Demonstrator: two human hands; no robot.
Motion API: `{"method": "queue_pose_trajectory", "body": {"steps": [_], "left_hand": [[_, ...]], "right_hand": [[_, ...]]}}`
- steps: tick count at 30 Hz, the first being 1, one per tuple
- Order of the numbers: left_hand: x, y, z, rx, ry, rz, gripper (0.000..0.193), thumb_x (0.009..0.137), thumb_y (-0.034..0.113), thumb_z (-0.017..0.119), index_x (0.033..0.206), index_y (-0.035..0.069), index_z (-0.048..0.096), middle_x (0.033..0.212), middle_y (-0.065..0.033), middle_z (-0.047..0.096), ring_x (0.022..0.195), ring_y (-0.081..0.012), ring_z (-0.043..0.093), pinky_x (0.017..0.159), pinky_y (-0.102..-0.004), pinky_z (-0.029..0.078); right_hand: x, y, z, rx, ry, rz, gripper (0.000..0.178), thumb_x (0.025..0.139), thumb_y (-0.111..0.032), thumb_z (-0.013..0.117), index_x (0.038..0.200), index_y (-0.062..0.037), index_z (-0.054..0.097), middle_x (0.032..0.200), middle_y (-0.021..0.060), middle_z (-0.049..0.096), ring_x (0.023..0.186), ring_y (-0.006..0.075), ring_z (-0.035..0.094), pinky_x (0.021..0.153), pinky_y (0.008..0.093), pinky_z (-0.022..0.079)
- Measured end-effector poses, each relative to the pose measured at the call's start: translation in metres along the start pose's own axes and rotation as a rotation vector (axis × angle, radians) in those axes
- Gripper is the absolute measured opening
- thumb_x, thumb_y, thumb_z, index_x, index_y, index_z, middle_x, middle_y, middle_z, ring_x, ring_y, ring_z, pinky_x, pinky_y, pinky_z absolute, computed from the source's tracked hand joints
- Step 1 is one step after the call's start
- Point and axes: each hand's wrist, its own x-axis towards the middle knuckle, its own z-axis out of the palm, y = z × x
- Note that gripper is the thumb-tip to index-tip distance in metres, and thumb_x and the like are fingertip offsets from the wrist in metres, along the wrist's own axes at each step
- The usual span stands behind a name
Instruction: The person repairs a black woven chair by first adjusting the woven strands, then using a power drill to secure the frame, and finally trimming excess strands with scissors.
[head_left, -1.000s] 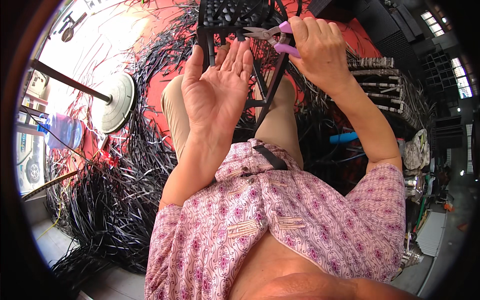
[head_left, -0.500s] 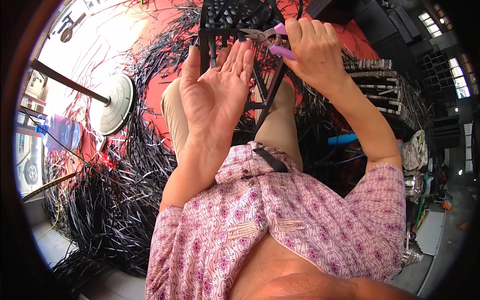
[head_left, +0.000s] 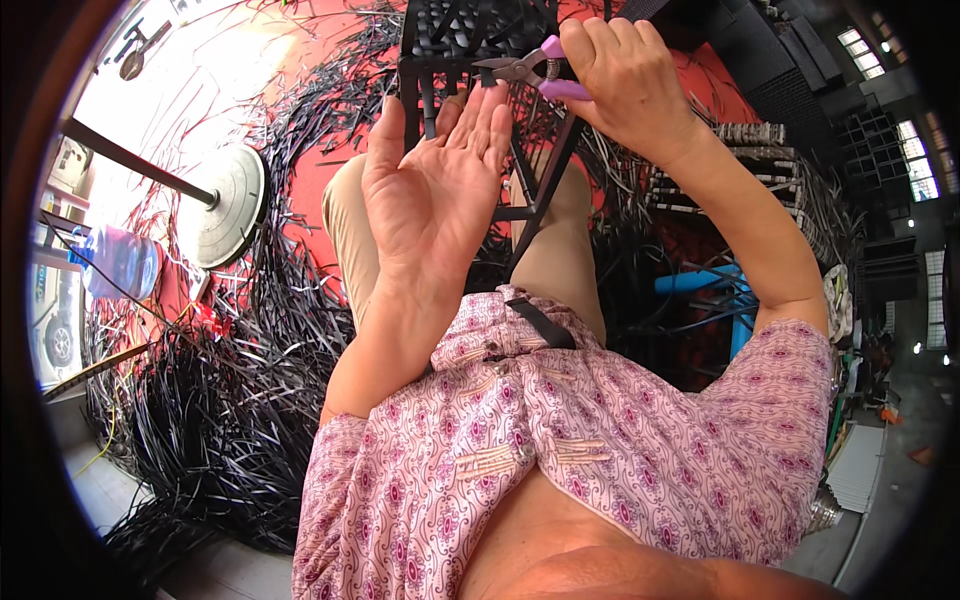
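My right hand is closed around spring-loaded cutting pliers with purple handles. Their metal jaws point left and meet a short black strip at the edge of a black woven piece of furniture. My left hand lies palm up below it, fingers stretched out. Its fingertips reach the underside of that strip, close beneath the jaws; whether they bear on it I cannot tell. The furniture's dark legs and braces stand between my knees.
Tangled black strips cover the floor at my left, beside a round umbrella-style base with a pole and a blue water jug. Bundled strips lie stacked at the right, near a blue tube.
My right hand has risen slightly, and the pliers have shifted a little left and up onto the strip. Loose black strips above the weave have dropped from view. My left hand has barely moved.
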Motion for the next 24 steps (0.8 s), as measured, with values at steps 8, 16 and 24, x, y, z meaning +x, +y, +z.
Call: {"method": "queue_pose_trajectory", "body": {"steps": [8, 16, 24], "left_hand": [[0.001, 0.007, -0.007, 0.100, 0.047, -0.008, 0.050, 0.098, 0.035, 0.063, 0.120, -0.008, 0.051, 0.127, -0.0204, 0.055, 0.130, -0.0329, 0.050, 0.111, -0.0436, 0.041], [0.003, 0.008, -0.014, 0.354, 0.187, 0.072, 0.044, 0.099, 0.041, 0.058, 0.119, 0.002, 0.060, 0.124, -0.0135, 0.062, 0.125, -0.0284, 0.054, 0.104, -0.0395, 0.042], [0.003, -0.003, -0.007, 0.268, 0.133, 0.135, 0.045, 0.099, 0.038, 0.057, 0.129, 0.003, 0.057, 0.132, -0.0148, 0.058, 0.130, -0.0275, 0.050, 0.109, -0.0391, 0.040]], "right_hand": [[-0.006, -0.006, 0.001, 0.134, -0.181, 0.107, 0.041, 0.083, -0.038, 0.075, 0.101, -0.0070, 0.055, 0.073, 0.0057, 0.061, 0.066, 0.0218, 0.065, 0.059, 0.0341, 0.050], [-0.020, -0.007, -0.016, 0.211, -0.077, 0.096, 0.050, 0.084, -0.037, 0.075, 0.114, -0.0014, 0.057, 0.071, 0.0079, 0.061, 0.064, 0.0237, 0.065, 0.059, 0.0357, 0.049], [-0.015, -0.017, -0.039, 0.099, -0.024, 0.116, 0.072, 0.080, -0.038, 0.078, 0.137, -0.0047, 0.051, 0.085, 0.0057, 0.056, 0.078, 0.0240, 0.060, 0.066, 0.0384, 0.045]]}}
